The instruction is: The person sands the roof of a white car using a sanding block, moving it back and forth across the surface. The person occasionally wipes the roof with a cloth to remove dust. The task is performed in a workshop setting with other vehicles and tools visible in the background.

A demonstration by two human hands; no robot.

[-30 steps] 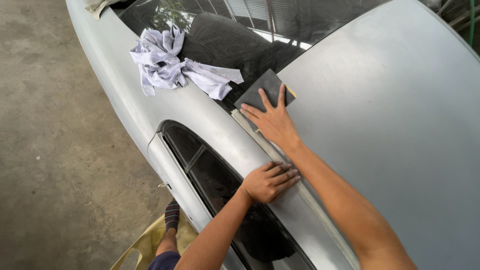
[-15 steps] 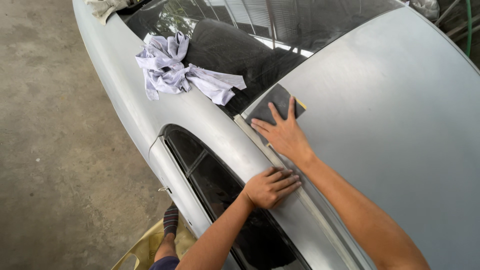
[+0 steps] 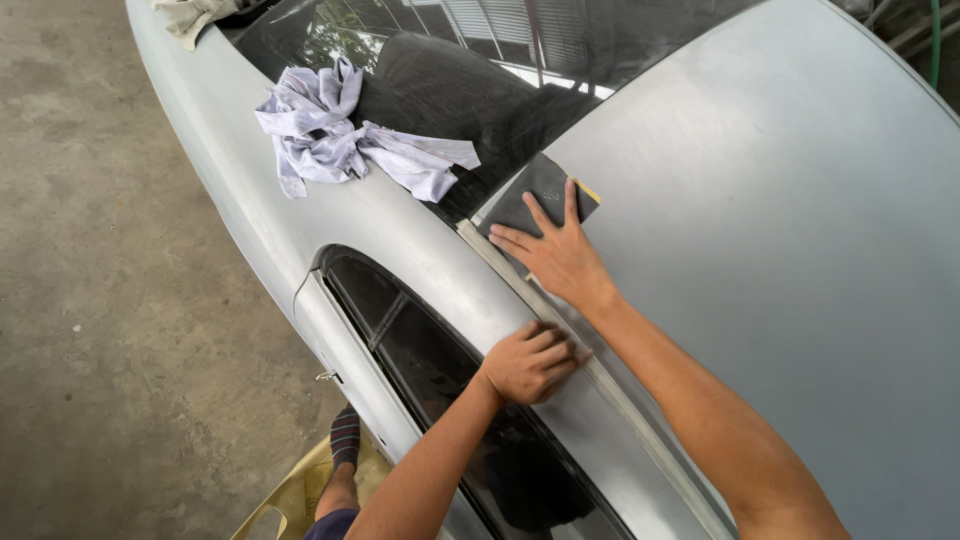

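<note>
Your right hand point(image 3: 562, 262) presses fingers spread flat on the dark sanding sheet point(image 3: 540, 195); your left hand point(image 3: 528, 362) is curled shut. Uneven pressure could gouge the roof point(image 3: 780, 230).

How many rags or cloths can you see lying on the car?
2. A crumpled pale cloth lies at the base of the dark glass, up-left of the right hand. Another cloth shows at the top edge, partly cut off; more may be hidden.

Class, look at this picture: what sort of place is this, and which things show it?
Probably a car body repair yard: a dull grey sanded car roof, a dark sanding sheet under the right hand, and bare concrete floor.
</note>
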